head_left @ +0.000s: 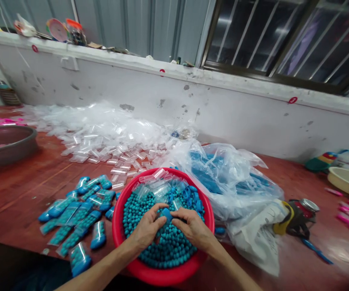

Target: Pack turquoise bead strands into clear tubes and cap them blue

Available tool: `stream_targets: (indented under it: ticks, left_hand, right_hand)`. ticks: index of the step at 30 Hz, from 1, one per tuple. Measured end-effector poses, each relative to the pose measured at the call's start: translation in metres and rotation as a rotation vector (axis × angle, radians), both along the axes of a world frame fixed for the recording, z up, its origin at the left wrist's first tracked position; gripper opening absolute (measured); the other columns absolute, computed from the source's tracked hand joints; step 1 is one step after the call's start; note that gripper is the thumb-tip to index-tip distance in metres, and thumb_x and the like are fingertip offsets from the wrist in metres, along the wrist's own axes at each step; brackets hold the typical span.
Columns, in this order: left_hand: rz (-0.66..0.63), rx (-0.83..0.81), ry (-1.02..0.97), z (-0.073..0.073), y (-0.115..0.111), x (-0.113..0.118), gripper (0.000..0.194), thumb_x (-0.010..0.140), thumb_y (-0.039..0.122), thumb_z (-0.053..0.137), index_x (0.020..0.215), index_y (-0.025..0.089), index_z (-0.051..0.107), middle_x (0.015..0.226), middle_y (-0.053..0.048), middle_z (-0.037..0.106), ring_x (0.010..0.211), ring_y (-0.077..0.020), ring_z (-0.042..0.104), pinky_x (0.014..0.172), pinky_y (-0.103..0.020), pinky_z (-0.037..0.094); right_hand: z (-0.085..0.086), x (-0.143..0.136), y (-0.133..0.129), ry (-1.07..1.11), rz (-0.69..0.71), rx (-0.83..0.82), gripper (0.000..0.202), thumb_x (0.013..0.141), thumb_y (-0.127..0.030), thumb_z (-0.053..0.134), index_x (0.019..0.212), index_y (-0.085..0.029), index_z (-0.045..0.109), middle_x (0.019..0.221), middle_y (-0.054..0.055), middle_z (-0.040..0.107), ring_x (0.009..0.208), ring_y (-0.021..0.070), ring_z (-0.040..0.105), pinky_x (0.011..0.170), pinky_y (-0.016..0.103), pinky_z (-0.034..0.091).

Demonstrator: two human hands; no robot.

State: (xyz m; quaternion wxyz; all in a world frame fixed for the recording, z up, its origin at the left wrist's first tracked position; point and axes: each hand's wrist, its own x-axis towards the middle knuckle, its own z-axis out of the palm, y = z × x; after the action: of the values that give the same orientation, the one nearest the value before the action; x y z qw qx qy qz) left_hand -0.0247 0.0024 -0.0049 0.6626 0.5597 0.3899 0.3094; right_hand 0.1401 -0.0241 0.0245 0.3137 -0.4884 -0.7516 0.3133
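red tub (118, 226) right in front of me, probably so strays land inside | my right hand (194, 228) curled close, can't tell if gripping | left hand (146, 227) pinched on a blue cap (166, 215) over the beads (174, 248)

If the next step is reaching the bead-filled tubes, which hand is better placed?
Probably the left hand: it is on the side nearer the bead-filled tubes, which lie left of the red basin. The right hand is farther across.

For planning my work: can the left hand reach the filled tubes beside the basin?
Likely yes: the left hand holds a blue piece, but only the red basin's rim separates it from the filled tubes.
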Motion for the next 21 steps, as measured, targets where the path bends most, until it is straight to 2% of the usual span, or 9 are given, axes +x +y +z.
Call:
stream_targets:
  ticks: [3,5,7,9,12,14,16,18,21]
  left_hand:
    - [-0.022,0.014,-0.014,-0.001,-0.001,0.001,0.029,0.074,0.036,0.049,0.097,0.02,0.042,0.05,0.011,0.035,0.03,-0.0019,0.029,0.028,-0.014,0.028]
    - [-0.02,0.029,-0.01,-0.001,-0.002,0.001,0.026,0.074,0.035,0.05,0.094,0.02,0.043,0.052,0.011,0.036,0.03,-0.0015,0.028,0.028,-0.013,0.027]
    - [-0.007,0.034,-0.01,-0.001,-0.003,0.0,0.027,0.074,0.036,0.05,0.094,0.02,0.042,0.053,0.011,0.037,0.031,-0.0015,0.029,0.028,-0.013,0.029]
    - [-0.007,0.018,-0.007,0.001,-0.003,-0.001,0.031,0.074,0.04,0.05,0.097,0.021,0.04,0.053,0.01,0.039,0.031,-0.002,0.032,0.029,-0.014,0.03]
    - [-0.067,-0.021,0.021,0.004,-0.002,-0.002,0.039,0.073,0.047,0.049,0.101,0.021,0.038,0.052,0.01,0.042,0.031,-0.0037,0.038,0.029,-0.013,0.029]
    - [-0.102,-0.03,0.047,0.007,-0.002,-0.001,0.043,0.072,0.05,0.049,0.103,0.022,0.037,0.05,0.01,0.042,0.03,-0.0046,0.04,0.029,-0.013,0.028]
    - [-0.067,-0.022,0.073,0.008,-0.003,0.001,0.047,0.071,0.052,0.05,0.105,0.022,0.037,0.049,0.01,0.042,0.029,-0.0047,0.039,0.029,-0.014,0.029]
    - [0.002,-0.011,0.094,0.008,-0.004,0.003,0.054,0.07,0.052,0.052,0.111,0.022,0.036,0.05,0.01,0.043,0.029,-0.0046,0.037,0.029,-0.015,0.029]
    - [0.098,0.023,0.088,0.003,-0.003,0.003,0.064,0.067,0.051,0.056,0.121,0.024,0.035,0.049,0.009,0.046,0.031,-0.0068,0.04,0.03,-0.017,0.032]
  right_hand:
    - [0.005,0.0,-0.001,-0.054,0.092,0.004,0.023,0.081,-0.016,0.046,0.063,-0.016,0.061,0.057,-0.003,0.048,0.057,0.0099,0.045,0.057,0.021,0.033]
    - [0.006,0.001,-0.002,-0.033,0.114,-0.004,0.025,0.08,-0.016,0.046,0.059,-0.016,0.059,0.055,-0.004,0.044,0.056,0.0093,0.042,0.057,0.022,0.032]
    - [0.003,0.004,-0.003,0.069,0.096,-0.077,0.019,0.079,-0.018,0.048,0.065,-0.016,0.061,0.059,-0.003,0.045,0.058,0.0092,0.043,0.057,0.022,0.034]
    - [-0.001,0.008,-0.003,0.246,0.067,-0.247,0.013,0.075,-0.022,0.052,0.081,-0.016,0.062,0.069,-0.002,0.05,0.056,0.0084,0.045,0.055,0.022,0.036]
    - [-0.006,0.012,0.001,0.544,-0.009,-0.486,0.036,0.066,-0.026,0.06,0.1,-0.016,0.055,0.081,0.0,0.054,0.054,0.008,0.049,0.049,0.022,0.041]
    - [-0.007,0.013,0.006,0.644,-0.072,-0.536,0.043,0.062,-0.027,0.063,0.101,-0.015,0.051,0.079,0.0,0.055,0.054,0.0092,0.051,0.047,0.022,0.043]
    - [-0.007,0.011,0.011,0.639,-0.111,-0.541,0.045,0.061,-0.03,0.065,0.1,-0.015,0.049,0.074,-0.001,0.055,0.051,0.0094,0.051,0.044,0.021,0.042]
    - [-0.003,0.007,0.012,0.56,-0.117,-0.479,0.038,0.067,-0.033,0.06,0.099,-0.016,0.049,0.073,-0.001,0.054,0.051,0.0094,0.05,0.044,0.022,0.043]
    - [0.004,-0.001,0.008,0.211,-0.022,-0.25,0.028,0.079,-0.037,0.046,0.098,-0.018,0.053,0.078,0.001,0.055,0.062,0.0129,0.054,0.056,0.025,0.046]
